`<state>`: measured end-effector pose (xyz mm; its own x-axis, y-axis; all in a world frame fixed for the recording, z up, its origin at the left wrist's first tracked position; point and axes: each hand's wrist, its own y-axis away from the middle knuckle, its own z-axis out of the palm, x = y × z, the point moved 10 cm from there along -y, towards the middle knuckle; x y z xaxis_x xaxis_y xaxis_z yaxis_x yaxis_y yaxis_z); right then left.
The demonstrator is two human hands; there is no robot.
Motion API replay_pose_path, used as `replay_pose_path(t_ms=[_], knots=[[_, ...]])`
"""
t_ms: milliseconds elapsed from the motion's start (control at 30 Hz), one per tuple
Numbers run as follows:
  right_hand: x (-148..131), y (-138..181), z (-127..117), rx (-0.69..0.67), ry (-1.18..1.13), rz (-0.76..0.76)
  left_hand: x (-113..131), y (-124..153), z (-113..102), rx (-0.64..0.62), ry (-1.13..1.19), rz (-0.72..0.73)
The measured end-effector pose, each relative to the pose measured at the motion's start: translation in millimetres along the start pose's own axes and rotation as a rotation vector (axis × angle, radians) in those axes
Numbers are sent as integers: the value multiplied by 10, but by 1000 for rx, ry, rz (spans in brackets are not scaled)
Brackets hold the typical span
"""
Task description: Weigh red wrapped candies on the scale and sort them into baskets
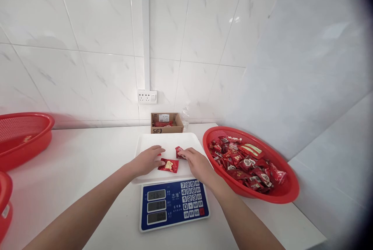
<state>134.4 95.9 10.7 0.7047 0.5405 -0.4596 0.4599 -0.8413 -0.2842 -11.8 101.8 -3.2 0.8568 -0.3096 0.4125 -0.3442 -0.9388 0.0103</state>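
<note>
On the white weighing tray [171, 141] of a digital scale, my left hand [147, 160] has its thumb at the left edge of a red wrapped candy [169, 165] with gold print. A bit of red also shows between its thumb and fingers. To the right, my right hand [198, 164] pinches the edge of another red wrapped candy [180, 153], which is partly covered by the fingers. Below the tray is the scale's blue panel [175, 205], with number keys and three small displays.
A red basket [276, 199] full of wrapped candies [247, 162] stands at the right. Behind the scale are a small cardboard box [167, 130] with red packets and a clear plastic bottle [185, 116]. Red baskets [29, 152] line the left side. The tiled wall has a socket [147, 97].
</note>
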Motion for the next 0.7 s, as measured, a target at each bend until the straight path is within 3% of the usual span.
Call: replay_pose_path(t_ms=[233, 433, 700], knots=[[29, 58, -28, -28, -1, -25, -32, -43, -8, 16, -7, 2], [30, 86, -57, -17, -24, -13, 182, 57, 115, -9, -25, 84], [61, -11, -8, 47, -43, 1, 171, -178, 71, 131, -142, 6]])
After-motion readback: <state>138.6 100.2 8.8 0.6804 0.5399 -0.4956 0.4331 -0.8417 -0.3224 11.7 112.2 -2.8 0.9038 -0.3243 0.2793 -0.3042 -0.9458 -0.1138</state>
